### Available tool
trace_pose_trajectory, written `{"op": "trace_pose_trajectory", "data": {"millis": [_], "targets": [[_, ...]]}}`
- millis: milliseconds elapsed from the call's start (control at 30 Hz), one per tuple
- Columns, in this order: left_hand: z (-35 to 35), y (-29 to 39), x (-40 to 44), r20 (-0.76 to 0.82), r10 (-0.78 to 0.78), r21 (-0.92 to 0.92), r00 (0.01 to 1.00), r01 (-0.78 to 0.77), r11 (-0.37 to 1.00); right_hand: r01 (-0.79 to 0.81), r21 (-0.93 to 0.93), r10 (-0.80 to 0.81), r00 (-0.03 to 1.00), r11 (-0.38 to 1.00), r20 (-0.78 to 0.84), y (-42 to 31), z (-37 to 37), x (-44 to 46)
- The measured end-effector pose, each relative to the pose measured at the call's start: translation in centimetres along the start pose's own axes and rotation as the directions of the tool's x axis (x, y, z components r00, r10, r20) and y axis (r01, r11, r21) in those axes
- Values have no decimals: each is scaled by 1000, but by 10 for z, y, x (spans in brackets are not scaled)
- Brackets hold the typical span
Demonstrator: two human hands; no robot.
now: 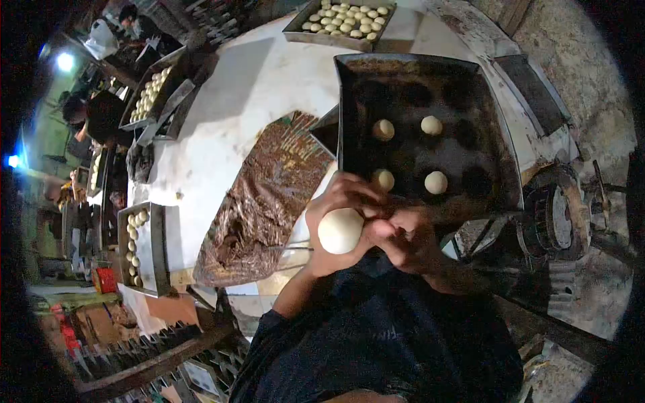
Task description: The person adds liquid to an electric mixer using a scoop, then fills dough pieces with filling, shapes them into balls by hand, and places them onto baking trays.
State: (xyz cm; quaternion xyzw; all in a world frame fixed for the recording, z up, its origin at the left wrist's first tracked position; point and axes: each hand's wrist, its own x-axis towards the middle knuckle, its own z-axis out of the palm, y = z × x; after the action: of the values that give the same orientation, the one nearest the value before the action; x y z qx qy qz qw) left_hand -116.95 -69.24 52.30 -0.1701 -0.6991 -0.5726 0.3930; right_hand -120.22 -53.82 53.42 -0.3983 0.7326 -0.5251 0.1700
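Cream dough ball (340, 231), blackish-brown tray (408, 156), dark shirt (383, 336), white tabletop (232, 117)

Wht tbl (245, 87) holds lg dk tray (463, 151), brn plastic (259, 201), smaller trays (329, 40) far & L.

One held dough ball (340, 231), four in dark tray (408, 154)

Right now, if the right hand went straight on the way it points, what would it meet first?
The right hand would most likely meet the left hand, closed around a dough ball; whether the hands touch is unclear here.
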Motion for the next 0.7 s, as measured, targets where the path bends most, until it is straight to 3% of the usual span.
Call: {"op": "trace_pose_trajectory", "data": {"millis": [33, 100, 133, 167, 233, 267, 300, 367, 433, 500, 533, 667, 700], "targets": [[0, 1, 2, 3, 9, -3, 1000, -9, 1000, 6, -6, -6, 1000, 1000, -6, -1, -7, 1], [1, 7, 0, -53, -401, 300, 915, 397, 867, 76, -192, -96, 991, 978, -95, -3, -17, 4], [3, -5, -4, 2, -459, 527, 889, 389, 756, 150, -263, -204, 960, 953, -193, -10, -21, 6], [6, -25, -19, 46, -514, 430, 856, 448, 784, 149, -268, -201, 963, 952, -181, -17, -23, 11], [24, -43, -39, -130, -331, 209, 935, 352, 912, 187, -488, -277, 953, 852, -120, -26, -26, 20], [24, -53, -49, -134, -519, 0, 844, 523, 852, 252, -550, -340, 938, 796, -62, -13, -27, 23], [19, -43, -34, -95, -516, -34, 851, 515, 856, 255, -553, -337, 940, 793, -50, -8, -32, 24], [12, -35, -17, -5, -545, -86, 838, 543, 835, 469, -591, -548, 835, 656, 54, -3, -42, 33], [7, -44, -16, 95, -574, -101, 813, 581, 807, 514, -509, -544, 833, 690, 105, -9, -45, 46], [18, -41, -17, -124, -541, -168, 832, 520, 838, 608, -524, -479, 794, 597, 375, -6, -42, 57], [16, -43, -18, -60, -571, -161, 819, 557, 815, 618, -515, -478, 786, 594, 392, -2, -39, 61], [6, -55, -16, 176, -653, -127, 737, 675, 727, 453, -212, -419, 888, 866, 190, 28, -38, 89], [-5, -40, -1, 271, -731, -87, 627, 772, 630, 160, -130, -135, 974, 979, 181, 26, -46, 100]]}}
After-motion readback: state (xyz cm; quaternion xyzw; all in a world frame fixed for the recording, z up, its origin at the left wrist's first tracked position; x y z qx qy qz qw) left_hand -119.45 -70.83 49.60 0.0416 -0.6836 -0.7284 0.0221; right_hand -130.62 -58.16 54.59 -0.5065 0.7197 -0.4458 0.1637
